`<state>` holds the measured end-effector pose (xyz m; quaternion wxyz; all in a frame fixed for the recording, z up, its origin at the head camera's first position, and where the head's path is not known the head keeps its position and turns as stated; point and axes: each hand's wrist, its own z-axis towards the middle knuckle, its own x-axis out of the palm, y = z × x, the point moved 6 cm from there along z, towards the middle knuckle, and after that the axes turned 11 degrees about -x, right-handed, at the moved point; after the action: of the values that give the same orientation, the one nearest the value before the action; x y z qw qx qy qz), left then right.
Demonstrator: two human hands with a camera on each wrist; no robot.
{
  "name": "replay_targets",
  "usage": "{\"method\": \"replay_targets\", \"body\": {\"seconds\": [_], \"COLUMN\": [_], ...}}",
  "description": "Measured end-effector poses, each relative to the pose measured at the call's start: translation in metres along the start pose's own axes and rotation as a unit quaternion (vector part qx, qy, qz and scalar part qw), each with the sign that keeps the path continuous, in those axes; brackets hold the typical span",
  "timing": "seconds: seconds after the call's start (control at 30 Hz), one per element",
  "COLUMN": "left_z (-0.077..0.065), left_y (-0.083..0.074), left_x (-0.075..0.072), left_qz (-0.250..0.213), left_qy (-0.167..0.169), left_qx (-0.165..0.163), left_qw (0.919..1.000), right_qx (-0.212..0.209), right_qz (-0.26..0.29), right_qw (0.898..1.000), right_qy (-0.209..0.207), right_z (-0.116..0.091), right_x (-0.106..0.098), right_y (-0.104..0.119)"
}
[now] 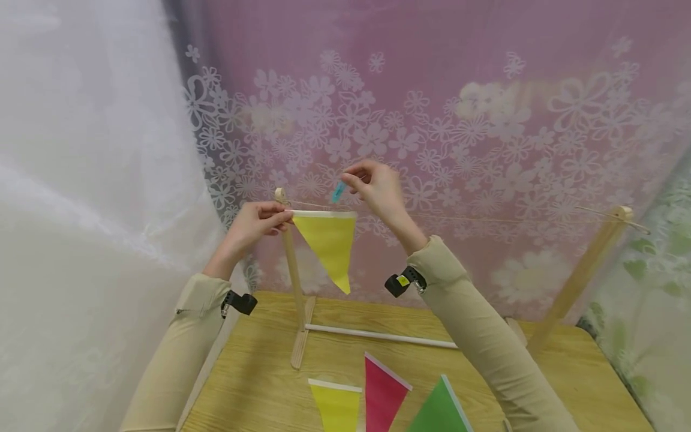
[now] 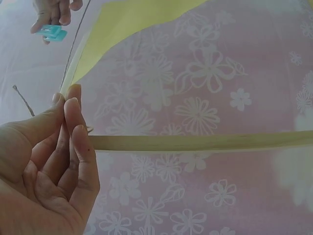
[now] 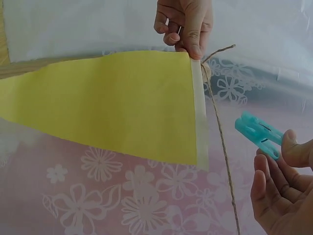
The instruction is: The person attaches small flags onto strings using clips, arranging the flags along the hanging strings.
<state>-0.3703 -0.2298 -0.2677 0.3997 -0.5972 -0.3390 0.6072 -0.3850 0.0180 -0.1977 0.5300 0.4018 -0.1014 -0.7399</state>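
Between thumb and fingertips, my left hand point(image 1: 258, 223) pinches the upper left corner of a yellow triangular pennant point(image 1: 330, 240) with a white top strip. The pennant hangs point down, its strip close along a thin twine point(image 3: 221, 132); whether they touch I cannot tell. My right hand point(image 1: 378, 189) pinches a light blue clothespin point(image 3: 258, 133) by its handle end. In the right wrist view the clothespin is apart from both twine and pennant. The head view has it a little above the pennant's right top corner.
The twine runs between a left wooden post point(image 1: 293, 270) and a right wooden post point(image 1: 580, 282). A white rod point(image 1: 378, 336) spans low between them. On the wooden table point(image 1: 254, 384) lie another yellow pennant point(image 1: 339, 405), a red pennant point(image 1: 382, 387) and a green pennant point(image 1: 439, 411). Behind hangs a flowered curtain point(image 1: 432, 72).
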Motion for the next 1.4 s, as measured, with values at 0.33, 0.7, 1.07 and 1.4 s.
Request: {"method": "replay_targets", "body": {"seconds": [0.33,0.7,1.07,1.4], "left_z": [0.006,0.009,0.006,0.008], "left_y": [0.0,0.003,0.003,0.003], "left_x": [-0.002,0.001,0.002,0.003], "left_qz": [-0.017,-0.018,-0.024,-0.035], "left_qy": [0.0,-0.001,-0.005,-0.015], "left_qx": [0.003,-0.004,-0.012,0.007], "left_qw": [0.9999,0.9998,0.9996,0.9992], "right_qx": [-0.012,-0.008,-0.005,-0.011], "right_qz": [-0.04,-0.062,-0.068,-0.076], "right_qw": [0.999,0.997,0.995,0.994], "right_qy": [0.01,0.047,0.069,0.079], "right_z": [0.011,0.015,0.009,0.007], "right_x": [0.01,0.026,0.033,0.035], "right_y": [0.006,0.008,0.004,0.007]}}
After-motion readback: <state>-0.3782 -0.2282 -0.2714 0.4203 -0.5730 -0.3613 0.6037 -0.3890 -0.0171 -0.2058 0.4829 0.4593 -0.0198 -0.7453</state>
